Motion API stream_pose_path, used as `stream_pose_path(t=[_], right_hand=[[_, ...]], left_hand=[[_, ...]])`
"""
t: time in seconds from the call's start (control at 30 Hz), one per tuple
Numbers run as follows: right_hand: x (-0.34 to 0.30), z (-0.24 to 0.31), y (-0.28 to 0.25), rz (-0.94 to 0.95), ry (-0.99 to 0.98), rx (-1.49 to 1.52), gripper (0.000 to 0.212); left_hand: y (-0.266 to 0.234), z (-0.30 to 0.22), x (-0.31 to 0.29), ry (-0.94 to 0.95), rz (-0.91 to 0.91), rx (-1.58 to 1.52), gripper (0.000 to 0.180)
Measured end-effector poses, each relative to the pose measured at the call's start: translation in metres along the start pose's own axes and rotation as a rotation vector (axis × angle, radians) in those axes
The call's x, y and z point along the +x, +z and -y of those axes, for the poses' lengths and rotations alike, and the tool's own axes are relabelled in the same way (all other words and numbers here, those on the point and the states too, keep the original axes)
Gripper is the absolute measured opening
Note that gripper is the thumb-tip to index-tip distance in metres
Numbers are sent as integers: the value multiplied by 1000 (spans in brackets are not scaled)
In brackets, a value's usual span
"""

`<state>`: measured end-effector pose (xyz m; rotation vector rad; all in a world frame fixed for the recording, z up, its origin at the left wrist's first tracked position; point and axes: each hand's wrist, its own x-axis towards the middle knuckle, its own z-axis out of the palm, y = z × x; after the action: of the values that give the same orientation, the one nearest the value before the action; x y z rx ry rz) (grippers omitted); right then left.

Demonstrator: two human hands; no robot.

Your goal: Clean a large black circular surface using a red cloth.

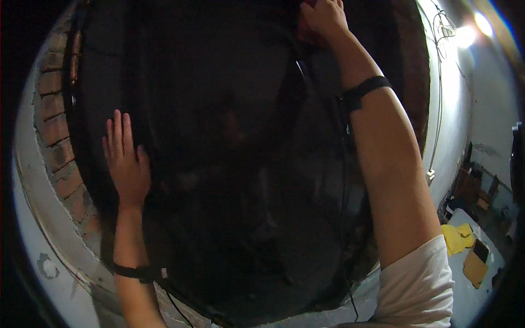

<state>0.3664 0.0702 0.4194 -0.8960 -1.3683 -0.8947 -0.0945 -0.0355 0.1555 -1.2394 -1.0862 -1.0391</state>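
Note:
A large dark, glossy panel [235,180] fills most of the head view and shows faint reflections. My left hand [128,164] lies flat against its left side, fingers stretched upward and nothing held. High up near the top edge, my right hand [326,21] is closed on a dark red cloth [310,30] pressed to the panel. Part of that cloth is lost in shadow and behind the fingers. Each forearm wears a black strap, and a thin black cable runs down beside my right arm.
Bare brickwork [57,123] borders the panel on the left. At right stands a white wall [454,109] with hanging cables and a bright lamp [465,36]. Lower right, a yellow cloth [458,238] and a brown box [474,269] lie on a pale surface.

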Motion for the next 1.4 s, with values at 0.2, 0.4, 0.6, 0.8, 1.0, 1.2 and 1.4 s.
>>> stream_pose_path(t=[0.2, 0.4, 0.6, 0.8, 1.0, 1.2, 1.4], right_hand=[[-40, -89, 6, -235, -136, -38, 64], [-57, -129, 2, -272, -243, 23, 64], [-57, -87, -4, -205, -321, 132, 59], [-53, 24, -17, -24, -448, 248, 62], [-99, 116, 0, 129, -783, 283, 71], [-212, 148, 22, -57, -868, 303, 55], [-342, 150, 10, 303, -918, 347, 76]], left_hand=[[4, 10, 1, 69, -41, 48, 63], [9, 16, 1, 112, -77, 17, 61], [2, 28, 3, 145, -83, 40, 60], [-1, 32, -1, 146, -90, 34, 59], [-2, 41, 0, 177, -116, 27, 59], [18, 21, 3, 159, -143, 1, 58], [22, 17, 4, 195, -172, -39, 58]])
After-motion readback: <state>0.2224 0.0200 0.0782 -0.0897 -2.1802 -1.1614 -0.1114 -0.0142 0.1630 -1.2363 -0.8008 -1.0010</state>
